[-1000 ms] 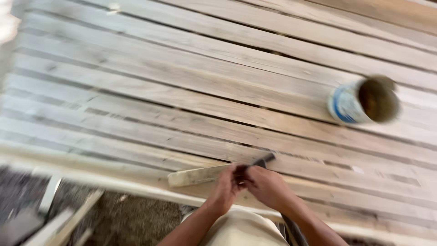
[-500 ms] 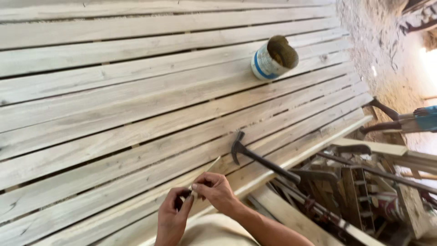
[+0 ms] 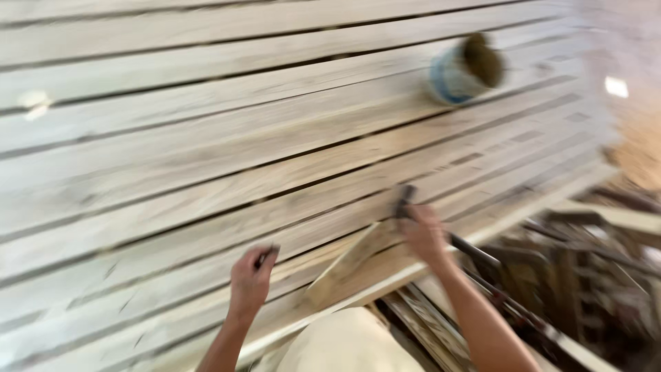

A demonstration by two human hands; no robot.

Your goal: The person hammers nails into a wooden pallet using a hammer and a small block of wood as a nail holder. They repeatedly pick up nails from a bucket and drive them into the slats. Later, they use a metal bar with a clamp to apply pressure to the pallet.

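Left hand: left hand (image 3: 251, 279) at 7 o'clock, fingers pinched on a small dark object (image 3: 265, 256), too blurred to identify.
Right hand: right hand (image 3: 421, 233) at 5 o'clock, closed around the hammer (image 3: 405, 201) near its head.
Short board: short board (image 3: 348, 265) lies between both hands on the plank deck (image 3: 172, 151).
Can: can (image 3: 463, 70) at 1 o'clock, well apart.

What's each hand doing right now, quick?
Left hand: closed on something small and dark, too blurred to identify.
Right hand: gripping the hammer near its head, above the planks.
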